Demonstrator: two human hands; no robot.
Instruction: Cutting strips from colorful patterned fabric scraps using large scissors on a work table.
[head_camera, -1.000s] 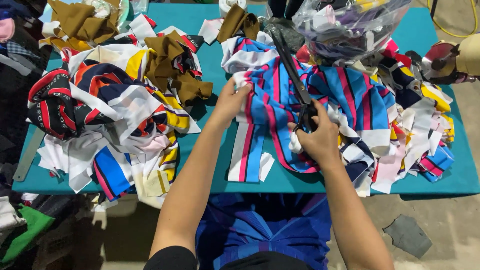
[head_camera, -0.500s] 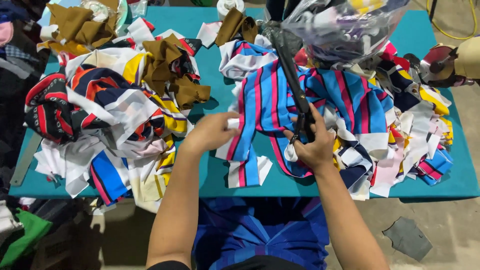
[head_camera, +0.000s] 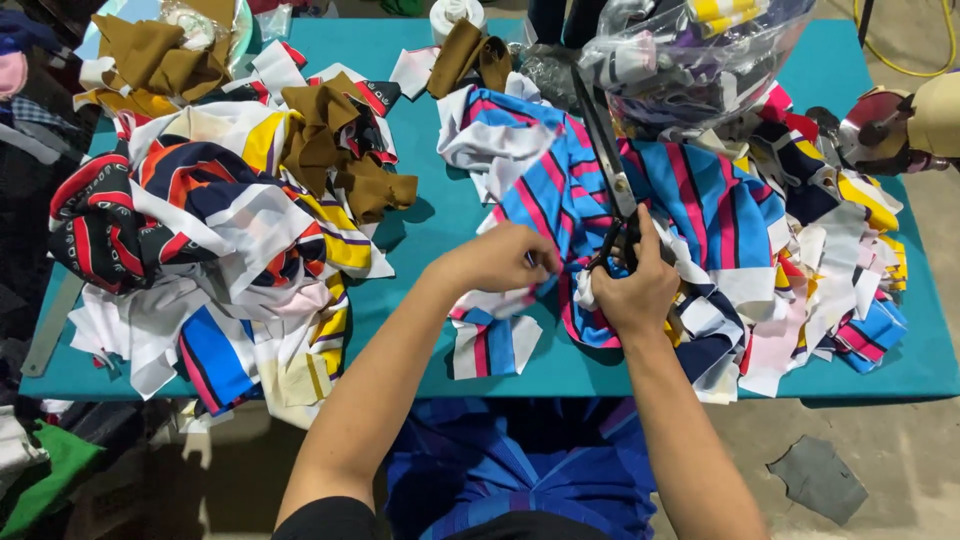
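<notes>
My right hand grips the black handles of long scissors, whose blades point away over a blue cloth with pink and white stripes. My left hand pinches a bunched fold of that same striped cloth just left of the scissor handles. A striped strip hangs down toward the table's near edge below my left hand. The two hands are almost touching.
A teal table carries a big heap of mixed fabric scraps on the left and more scraps on the right. A clear plastic bag of cloth sits at the back. A round-bladed cutting machine is at the right edge.
My left hand has pulled back from the flat striped cloth toward the scissors and now bunches the fabric. The right hand with the scissors has shifted slightly nearer.
</notes>
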